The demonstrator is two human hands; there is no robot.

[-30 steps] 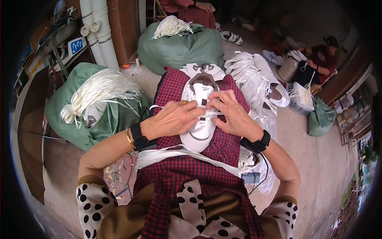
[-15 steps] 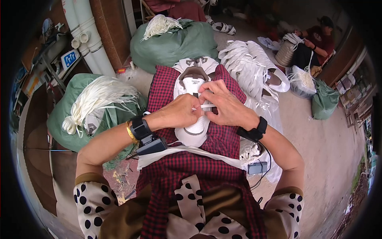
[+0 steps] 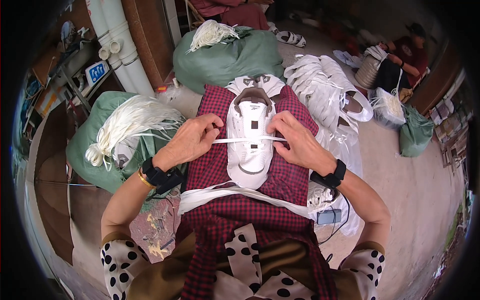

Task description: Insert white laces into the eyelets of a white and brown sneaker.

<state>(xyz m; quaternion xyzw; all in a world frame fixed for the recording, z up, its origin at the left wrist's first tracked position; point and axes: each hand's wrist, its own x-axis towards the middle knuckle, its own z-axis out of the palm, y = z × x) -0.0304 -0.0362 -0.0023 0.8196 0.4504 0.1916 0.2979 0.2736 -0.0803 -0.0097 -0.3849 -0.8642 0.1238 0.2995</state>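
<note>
One white shoe [image 3: 250, 137] lies sole-down on a red-and-black checked cloth [image 3: 240, 220] spread over the person's lap, its toe pointing toward the body. A single flat white lace [image 3: 245, 140] stretches straight across the shoe's upper. The left hand [image 3: 190, 140] pinches one end of the lace, thumb and forefinger closed on it, just beside the shoe; the right hand [image 3: 297, 142] grips the other end at the opposite edge, fingers curled tight and touching the upper. Each wrist carries one black band (the left also a thin gold bangle). A bundle of loose white laces [image 3: 235, 192] drapes across the cloth below the shoe's toe. Two bulging green sacks [image 3: 227, 57] sit on the concrete floor, one ahead and one to the left, each spilling a tuft of pale laces. A heap of finished white shoes [image 3: 325, 87] rests to the right, too tangled to count. Another person [image 3: 405, 55] sits well apart at upper right. Two white pipes [image 3: 117, 50] stand at upper left.
</note>
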